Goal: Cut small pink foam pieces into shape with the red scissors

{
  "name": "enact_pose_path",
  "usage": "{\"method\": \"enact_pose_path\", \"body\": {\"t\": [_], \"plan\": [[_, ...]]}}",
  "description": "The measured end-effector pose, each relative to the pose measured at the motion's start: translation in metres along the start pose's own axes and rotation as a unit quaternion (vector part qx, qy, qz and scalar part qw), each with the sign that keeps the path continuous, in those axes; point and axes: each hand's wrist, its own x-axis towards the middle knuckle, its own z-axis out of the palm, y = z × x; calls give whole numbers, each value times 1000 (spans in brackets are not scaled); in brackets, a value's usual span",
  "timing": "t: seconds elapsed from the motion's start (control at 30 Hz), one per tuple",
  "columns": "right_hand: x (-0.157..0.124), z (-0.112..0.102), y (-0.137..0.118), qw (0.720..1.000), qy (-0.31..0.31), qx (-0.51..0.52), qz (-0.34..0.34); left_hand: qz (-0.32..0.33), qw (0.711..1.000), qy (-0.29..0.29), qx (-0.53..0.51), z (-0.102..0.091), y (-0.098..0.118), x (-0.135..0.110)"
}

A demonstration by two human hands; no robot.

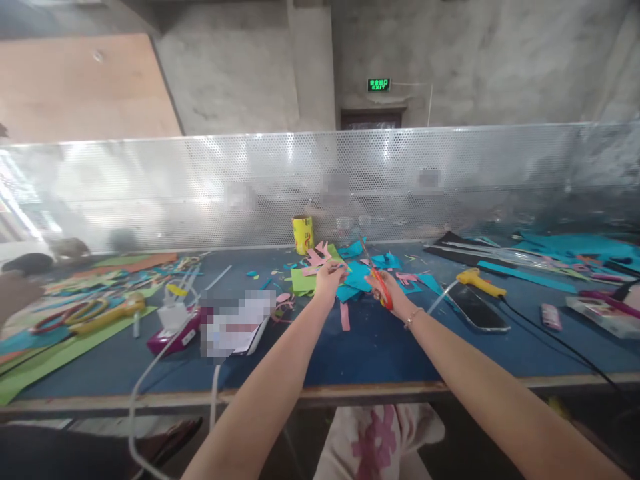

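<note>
My right hand [396, 295] grips a pair of scissors [384, 293] by the orange-red handles, blades pointing up and away from me. Left of it, my left hand [330, 276] is closed in a pinch; whatever sits between its fingertips is too small to make out. Around and beneath both hands lie blue scraps [356, 279], green pieces [303, 283] and pink strips [318, 256], paper or felt by their look. One pink strip [345, 317] lies on the table just below the hands.
On the blue table [370, 360], a yellow roll [303, 235] stands at the back. A tissue pack [175, 333] and papers [245, 320] lie left, a phone [480, 308] and yellow glue gun [480, 281] right. A perforated metal screen [250, 200] runs behind. Another person's arm [20, 293] shows far left.
</note>
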Motion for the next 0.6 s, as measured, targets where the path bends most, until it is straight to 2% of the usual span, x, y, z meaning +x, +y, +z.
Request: {"method": "enact_pose_path", "body": {"t": [0.13, 0.2, 0.3, 0.4, 0.53, 0.6], "plan": [[1, -15, -10, 994, -87, 50, 35, 109, 989, 41, 94, -7, -2, 8], [1, -20, -15, 991, -106, 68, 49, 133, 983, 65, 106, -10, -2, 10], [1, -24, -18, 991, -106, 58, 57, 105, 990, 69, 58, -11, 0, 9], [0, -23, -17, 991, -106, 59, 62, 64, 997, 43, -21, -8, 3, 6], [-2, -17, -16, 990, -115, 57, 65, 52, 996, 20, -74, -2, 6, -1], [-3, -14, -16, 992, -109, 21, 55, 50, 996, 4, -78, 0, 8, -4]]}}
